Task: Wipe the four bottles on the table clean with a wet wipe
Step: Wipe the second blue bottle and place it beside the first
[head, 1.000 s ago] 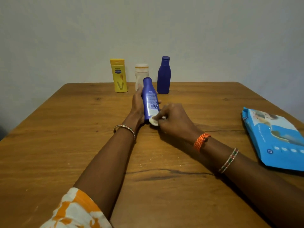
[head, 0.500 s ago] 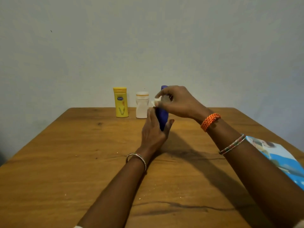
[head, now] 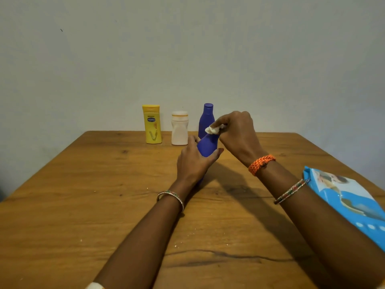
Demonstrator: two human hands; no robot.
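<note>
From the head view, the left hand [head: 195, 161] wraps its fingers [head: 192, 139] around the body of a blue bottle [head: 208, 146], holding it upright near the middle of the bench [head: 104, 195], probably to steady it against the rubbing. The right hand [head: 235, 134] pinches a bunched white wet wipe [head: 213, 129] between fingertips and thumb and presses it on the bottle's top, where the cap would be; the cap itself is hidden under the wipe. This looks like the upper part being wiped.

Along the far edge stand three more bottles in a row: a yellow bottle [head: 152, 124], a white bottle [head: 179, 128] and a second blue bottle [head: 205, 119], just behind the held one. They seem parked out of the way; whether they are already cleaned cannot be told.

A blue wipes pack [head: 343, 201] lies at the right edge, near the right forearm, handy for a fresh wipe.
</note>
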